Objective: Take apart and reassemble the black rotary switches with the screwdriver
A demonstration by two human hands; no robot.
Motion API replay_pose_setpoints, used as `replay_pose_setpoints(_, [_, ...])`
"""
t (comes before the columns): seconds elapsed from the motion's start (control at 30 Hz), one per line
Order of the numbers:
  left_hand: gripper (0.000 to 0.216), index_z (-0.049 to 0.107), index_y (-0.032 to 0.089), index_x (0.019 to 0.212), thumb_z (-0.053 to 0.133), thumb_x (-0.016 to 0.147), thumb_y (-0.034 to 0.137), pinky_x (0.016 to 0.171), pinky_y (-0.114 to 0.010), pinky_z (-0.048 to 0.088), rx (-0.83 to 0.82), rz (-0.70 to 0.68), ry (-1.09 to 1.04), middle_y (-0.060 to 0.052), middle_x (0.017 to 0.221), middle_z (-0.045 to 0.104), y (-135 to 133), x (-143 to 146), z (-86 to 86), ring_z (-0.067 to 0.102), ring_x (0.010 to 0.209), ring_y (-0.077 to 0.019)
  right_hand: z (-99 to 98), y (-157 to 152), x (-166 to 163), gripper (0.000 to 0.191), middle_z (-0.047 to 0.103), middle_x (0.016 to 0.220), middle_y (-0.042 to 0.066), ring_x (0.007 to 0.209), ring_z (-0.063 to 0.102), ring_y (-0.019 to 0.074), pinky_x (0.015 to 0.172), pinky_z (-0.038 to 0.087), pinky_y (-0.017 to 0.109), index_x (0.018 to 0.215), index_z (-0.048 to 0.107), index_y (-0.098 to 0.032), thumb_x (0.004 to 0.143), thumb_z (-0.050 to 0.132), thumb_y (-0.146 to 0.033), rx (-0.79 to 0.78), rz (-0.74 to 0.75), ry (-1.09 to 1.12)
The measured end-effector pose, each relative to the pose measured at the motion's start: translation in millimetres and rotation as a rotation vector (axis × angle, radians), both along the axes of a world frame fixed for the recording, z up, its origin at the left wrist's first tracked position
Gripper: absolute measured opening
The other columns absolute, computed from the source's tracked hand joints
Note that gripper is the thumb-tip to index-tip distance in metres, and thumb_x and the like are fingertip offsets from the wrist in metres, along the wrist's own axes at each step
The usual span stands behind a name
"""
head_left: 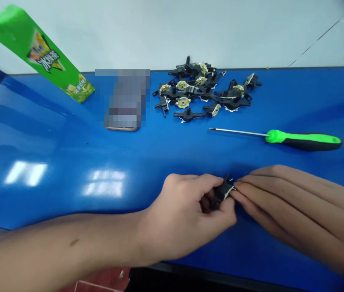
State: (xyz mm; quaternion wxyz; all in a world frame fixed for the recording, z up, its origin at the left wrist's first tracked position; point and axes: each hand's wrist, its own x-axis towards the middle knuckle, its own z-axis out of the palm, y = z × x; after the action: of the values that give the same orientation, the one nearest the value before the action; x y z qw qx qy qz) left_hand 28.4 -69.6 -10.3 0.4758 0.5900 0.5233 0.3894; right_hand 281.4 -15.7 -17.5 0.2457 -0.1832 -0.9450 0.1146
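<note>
Glossy blue worktop [68,142], ceiling lights mirrored in it, pale wall [190,28] behind.

At the near edge, left hand [186,219] curled almost closed around a small black part [221,192], thumb and bent fingers clamped on its body, forearm lying along the worktop's edge. Part between the 2 hands, apparently raised just off the surface, its pale metal end turned toward the right hand [296,207]. Right hand long and nearly flat, 4 fingers close together, fingertips [239,190] touching that metal end. Thumb hidden underneath, so no telling whether pinching or only pressing.

Probably held this way for steadiness: 1 hand as a clamp, the other free for fine work at the exposed end, both braced low over the worktop and close to the body.

Just beyond the right hand, a screwdriver [302,140] with a green and black handle, lying flat, thin shaft pointing left, handle on the right. Likely laid there for an easy pick-up by that hand.

Further back, near the wall, a loose pile of parts [202,91], black like the one in hand, many with pale round metal pieces. Well apart from the hands, seemingly within reach yet clear of the working spot.

Left of the pile, a blurred-out flat thing [126,99], too obscured to name. Far left, a green carton [38,52] standing tilted, its top cut off by the picture's edge.
</note>
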Motion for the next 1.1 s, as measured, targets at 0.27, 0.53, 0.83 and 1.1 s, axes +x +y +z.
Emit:
replay_pose_setpoints(0.27, [0.013, 0.081, 0.014, 0.095, 0.075, 0.090, 0.024, 0.041, -0.016, 0.048, -0.266, -0.021, -0.126, 0.002, 0.062, 0.065, 3, 1, 5.7, 0.061, 0.046, -0.0099, -7.9, 14, -2, 0.035, 0.081, 0.126, 0.014, 0.118, 0.078, 0.0303, 0.102, 0.067, 0.046, 0.131, 0.077, -0.010, 0.109, 0.050, -0.008, 0.270, 0.122, -0.047])
replay_pose_setpoints(0.53, [0.009, 0.082, 0.015, 0.091, 0.078, 0.089, 0.023, 0.040, -0.017, 0.048, -0.328, -0.034, -0.092, 0.000, 0.062, 0.066, 4, 2, 10.8, 0.060, 0.044, -0.0116, 6.9, 9, -36, 0.028, 0.077, 0.089, 0.009, 0.079, 0.075, 0.0244, 0.077, 0.068, 0.043, 0.098, 0.075, -0.015, 0.109, 0.050, -0.007, 0.206, -0.022, 0.013])
replay_pose_setpoints(0.83, [0.031, 0.076, 0.014, 0.091, 0.091, 0.083, 0.040, 0.040, -0.016, 0.047, -0.523, -0.017, -0.205, 0.002, 0.060, 0.061, 7, 2, 7.9, 0.061, 0.043, -0.0110, 15.5, 9, -42, 0.029, 0.080, 0.093, 0.010, 0.080, 0.079, 0.0247, 0.076, 0.071, 0.040, 0.109, 0.073, -0.013, 0.103, 0.050, 0.003, 0.227, -0.090, 0.157])
replay_pose_setpoints(1.1, [0.032, 0.071, 0.014, 0.087, 0.091, 0.083, 0.039, 0.040, -0.014, 0.046, -0.502, -0.011, -0.246, 0.002, 0.060, 0.059, 7, 3, 6.1, 0.061, 0.044, -0.0099, 18.3, 7, -50, 0.027, 0.080, 0.091, 0.008, 0.080, 0.078, 0.0230, 0.081, 0.070, 0.038, 0.108, 0.073, -0.012, 0.107, 0.048, -0.001, 0.226, -0.150, 0.126])
